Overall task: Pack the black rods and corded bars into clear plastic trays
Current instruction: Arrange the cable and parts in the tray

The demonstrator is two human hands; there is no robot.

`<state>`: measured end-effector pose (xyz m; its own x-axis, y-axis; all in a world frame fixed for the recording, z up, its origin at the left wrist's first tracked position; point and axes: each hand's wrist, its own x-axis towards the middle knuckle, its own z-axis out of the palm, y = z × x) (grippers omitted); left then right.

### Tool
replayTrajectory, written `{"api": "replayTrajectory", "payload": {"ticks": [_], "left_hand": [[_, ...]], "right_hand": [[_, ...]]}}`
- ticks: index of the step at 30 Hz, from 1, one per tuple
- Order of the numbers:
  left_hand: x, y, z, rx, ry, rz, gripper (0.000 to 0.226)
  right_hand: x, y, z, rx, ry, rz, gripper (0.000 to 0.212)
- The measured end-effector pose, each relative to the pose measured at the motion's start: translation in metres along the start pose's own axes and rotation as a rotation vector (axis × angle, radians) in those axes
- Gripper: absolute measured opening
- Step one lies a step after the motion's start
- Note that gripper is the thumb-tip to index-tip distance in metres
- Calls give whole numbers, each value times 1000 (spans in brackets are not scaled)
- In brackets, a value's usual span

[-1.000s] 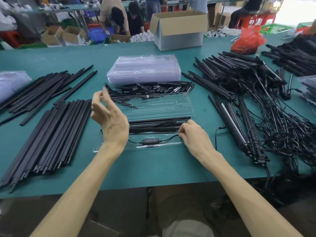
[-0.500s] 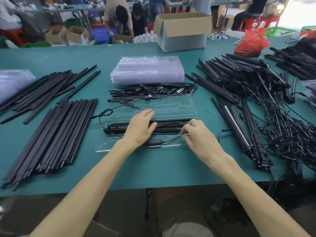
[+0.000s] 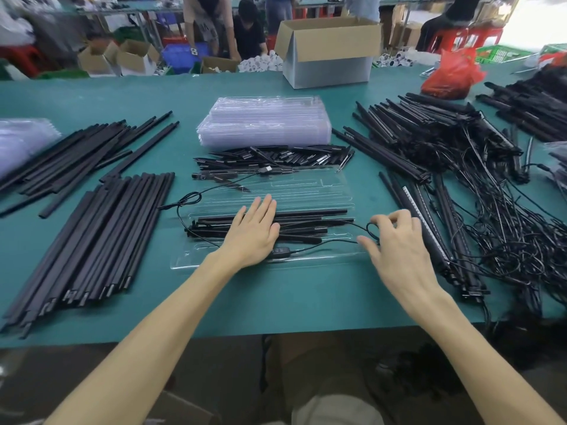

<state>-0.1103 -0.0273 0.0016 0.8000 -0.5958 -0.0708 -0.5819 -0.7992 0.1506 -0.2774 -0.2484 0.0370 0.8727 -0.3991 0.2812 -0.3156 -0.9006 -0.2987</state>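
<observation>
Right hand (image 3: 395,253) shifted, fingers (image 3: 387,216) pinching cord (image 3: 325,245)

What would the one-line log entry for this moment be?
left hand: flat on rods in tray | right hand: pinches cord | packing unfinished

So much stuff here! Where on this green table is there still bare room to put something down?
Bare: the near strip of table between the open tray and the edge, and the far-left band behind the rod piles. Crowded: the right side, under tangled corded bars.
</observation>
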Motion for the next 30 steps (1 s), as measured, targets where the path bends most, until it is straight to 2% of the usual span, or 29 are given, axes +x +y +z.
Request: {"api": "replayTrajectory", "payload": {"ticks": [4, 6, 11, 15, 21, 26, 28, 30], "left_hand": [[1, -1, 2, 2, 17, 4, 58], [1, -2, 4, -5, 35, 7, 57], [-1, -7, 4, -64, 68, 77, 51], [-1, -8, 4, -83, 68, 87, 48], [-4, -7, 5, -93, 81, 81, 47], [-3, -7, 7, -90, 88, 76, 47], [-3, -8, 7, -102, 88, 80, 47], [-2, -7, 8, -120, 88, 83, 46]], "right_hand": [[7, 5, -7, -217, -82, 22, 53], [9, 7, -10, -201, -153, 51, 52], [11, -1, -15, -22, -149, 66, 38], [21, -17, -16, 220, -54, 43, 16], [47, -41, -3, 659, -30, 149, 2], [41, -35, 33, 884, -164, 325, 16], [33, -29, 40, 883, -161, 337, 18], [30, -25, 42, 739, -128, 254, 19]]}}
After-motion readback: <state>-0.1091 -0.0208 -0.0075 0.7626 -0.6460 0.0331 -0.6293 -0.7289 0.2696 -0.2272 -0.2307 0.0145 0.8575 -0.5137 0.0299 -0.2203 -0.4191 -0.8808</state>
